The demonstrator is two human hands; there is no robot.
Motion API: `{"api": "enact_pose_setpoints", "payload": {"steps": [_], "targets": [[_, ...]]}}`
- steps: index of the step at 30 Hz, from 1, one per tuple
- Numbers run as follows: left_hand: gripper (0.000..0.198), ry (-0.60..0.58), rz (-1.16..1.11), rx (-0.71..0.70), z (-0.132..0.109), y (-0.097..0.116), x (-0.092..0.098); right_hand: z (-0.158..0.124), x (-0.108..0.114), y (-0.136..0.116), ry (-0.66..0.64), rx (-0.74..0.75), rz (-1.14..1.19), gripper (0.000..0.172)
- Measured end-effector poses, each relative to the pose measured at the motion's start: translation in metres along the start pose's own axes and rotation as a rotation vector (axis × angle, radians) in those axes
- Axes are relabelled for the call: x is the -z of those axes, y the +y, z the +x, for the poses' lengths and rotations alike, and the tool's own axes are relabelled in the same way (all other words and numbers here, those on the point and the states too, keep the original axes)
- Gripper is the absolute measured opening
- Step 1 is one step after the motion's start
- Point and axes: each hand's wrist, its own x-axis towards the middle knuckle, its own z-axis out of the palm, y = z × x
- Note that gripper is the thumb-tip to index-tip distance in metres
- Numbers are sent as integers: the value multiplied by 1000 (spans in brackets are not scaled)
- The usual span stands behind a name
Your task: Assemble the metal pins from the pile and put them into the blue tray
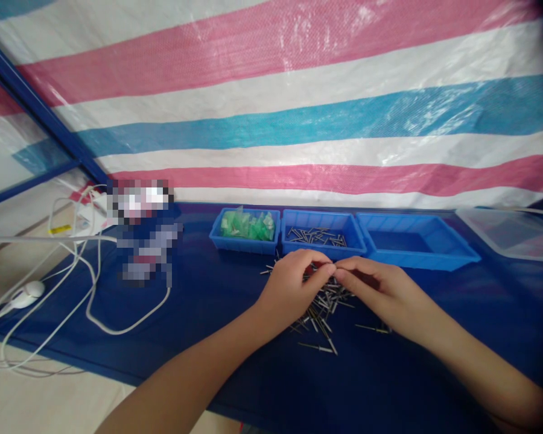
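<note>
Over a loose pile of pop rivets point(328, 301) on the blue table, my left hand point(292, 280) and my right hand point(384, 286) meet at the fingertips. Thumb and forefinger are pinched on each hand. Whatever sits between the fingertips is too small and too covered to make out. Part of the pile is hidden behind my hands. One rivet point(373, 328) lies apart below my right hand, and a few are scattered toward the table's front. Just behind the hands, a middle blue bin point(323, 248) holds more metal rivets or pins.
Left of it, a blue bin point(244, 244) contains green plastic packets point(248, 226). A larger blue bin point(419, 259) stands at right, beside a clear plastic lid or tray point(516, 238). White cables point(90, 301) loop across the table's left end. Striped sheeting point(298, 126) hangs behind.
</note>
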Motion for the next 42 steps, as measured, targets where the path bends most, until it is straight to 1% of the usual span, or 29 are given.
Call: {"api": "enact_pose_setpoints", "payload": {"steps": [3, 5, 7, 10, 13, 15, 17, 20, 23, 25, 26, 28, 31, 34, 39, 42], "targets": [[13, 23, -36, -30, 1, 2, 2, 1, -1, 0, -25, -38, 70, 29], [12, 34, -43, -59, 1, 3, 3, 2, -1, 0, -18, -54, 111, 28], [12, 39, -38, -75, 1, 2, 3, 2, -1, 1, 38, -71, 138, 26], [12, 41, -25, -75, 2, 0, 4, 1, 0, 3, 161, -85, 149, 25], [13, 20, -16, -77, 2, -1, 4, -1, 0, 2, 261, -61, 136, 27], [16, -11, -18, -90, 2, -1, 4, -3, 0, 1, 298, -24, 89, 25], [20, -36, -14, -100, 2, -1, 4, -5, 0, 0, 307, 23, 13, 21], [22, -30, 30, -76, 1, -1, 3, -3, 1, 1, 325, 84, -97, 19], [26, -13, 83, -49, 1, -5, 4, 10, 7, 4, 445, 136, -204, 19], [28, -16, 113, -53, 2, -8, 5, 24, 13, 6, 529, 177, -323, 20], [28, -23, 130, -61, 3, -10, 6, 32, 16, 7, 549, 198, -402, 21], [26, -37, 172, -88, 3, -12, 8, 43, 22, 7, 509, 234, -532, 22], [24, -59, 234, -154, 4, -15, 8, 47, 26, 7, 510, 229, -593, 27], [22, -124, 276, -228, 3, -15, 7, 34, 23, 5, 515, 208, -551, 24], [20, -293, 359, -291, -1, -7, 3, 13, 14, 2, 429, 203, -452, 17], [20, -325, 485, -312, -4, -1, -3, 10, 12, 1, 389, 240, -429, 15]]}}
